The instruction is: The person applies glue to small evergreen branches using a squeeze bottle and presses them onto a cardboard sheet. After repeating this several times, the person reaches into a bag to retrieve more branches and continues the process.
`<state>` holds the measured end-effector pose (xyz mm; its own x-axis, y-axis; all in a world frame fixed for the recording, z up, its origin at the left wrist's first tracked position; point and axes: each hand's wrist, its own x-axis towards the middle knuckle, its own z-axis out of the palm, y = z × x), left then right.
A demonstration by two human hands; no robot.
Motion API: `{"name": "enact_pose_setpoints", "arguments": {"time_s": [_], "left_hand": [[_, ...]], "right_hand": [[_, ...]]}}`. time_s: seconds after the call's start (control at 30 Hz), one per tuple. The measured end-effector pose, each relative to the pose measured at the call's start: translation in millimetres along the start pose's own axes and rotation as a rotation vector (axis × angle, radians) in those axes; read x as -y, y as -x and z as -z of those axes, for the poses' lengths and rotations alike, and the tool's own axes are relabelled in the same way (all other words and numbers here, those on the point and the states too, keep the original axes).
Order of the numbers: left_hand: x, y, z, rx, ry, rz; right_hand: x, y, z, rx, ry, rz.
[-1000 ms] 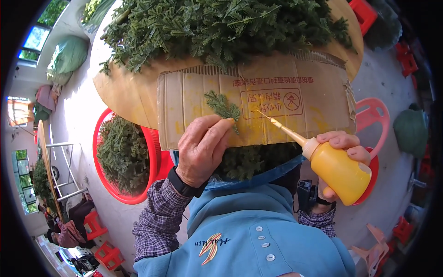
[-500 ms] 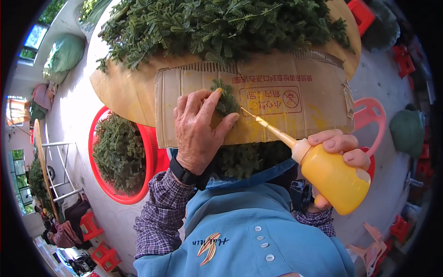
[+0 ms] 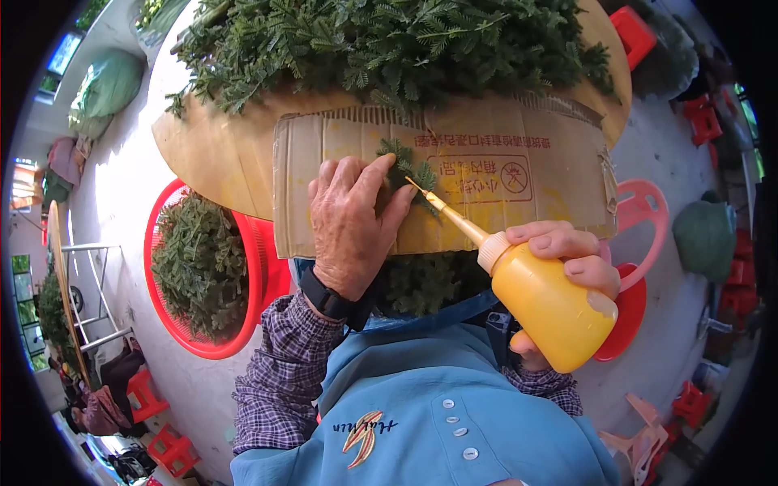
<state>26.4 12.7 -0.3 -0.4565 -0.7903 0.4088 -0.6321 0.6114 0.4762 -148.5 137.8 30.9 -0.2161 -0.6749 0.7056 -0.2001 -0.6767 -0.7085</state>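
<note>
On the cardboard sheet [image 3: 324,154] in front of me lies a small green sprig [image 3: 413,166] with needle-like leaves. My left hand [image 3: 352,223] pinches it between thumb and fingers, holding it against the cardboard. My right hand [image 3: 567,259] is wrapped round a yellow squeeze bottle [image 3: 543,300] with a long tapering nozzle [image 3: 454,220]. The bottle is tilted, and its thin tip is at the sprig, close to my left thumb. Whether liquid is coming out cannot be made out. Yellow smears mark the cardboard.
A large heap of green branches [image 3: 381,49] covers the far side of the round wooden table [image 3: 203,154]. More greenery fills a red basket [image 3: 263,267] at left and a blue-lined container [image 3: 478,306] below the cardboard. A pink plastic chair [image 3: 658,227] and red stools [image 3: 701,117] stand right.
My right hand has moved left with the squeeze bottle, bringing the nozzle tip onto the sprig near my left thumb. The sprig has shifted slightly right and turned in my left hand.
</note>
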Motion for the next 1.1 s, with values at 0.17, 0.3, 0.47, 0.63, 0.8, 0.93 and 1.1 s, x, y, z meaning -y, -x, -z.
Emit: {"name": "enact_pose_setpoints", "arguments": {"time_s": [0.17,0.3,0.47,0.63,0.8,0.93,1.1], "left_hand": [[4,3,-4,-0.039,0.001,0.003],[7,3,-6,-0.044,0.037,0.008],[6,5,-6,-0.021,0.059,0.043],[5,4,-5,-0.01,0.051,0.039],[7,5,-5,-0.011,0.055,0.032],[8,4,-6,-0.038,0.048,0.004],[8,3,-6,-0.056,0.04,-0.018]], "right_hand": [[-11,4,-8,0.044,0.043,0.012],[-13,1,-13,0.064,0.089,0.012],[-17,1,-18,0.061,0.111,0.01],[-19,2,-18,0.062,0.115,0.007],[-18,3,-15,0.073,0.124,0.0],[-14,5,-12,0.078,0.136,-0.008],[-11,8,-9,0.062,0.133,-0.019]]}}
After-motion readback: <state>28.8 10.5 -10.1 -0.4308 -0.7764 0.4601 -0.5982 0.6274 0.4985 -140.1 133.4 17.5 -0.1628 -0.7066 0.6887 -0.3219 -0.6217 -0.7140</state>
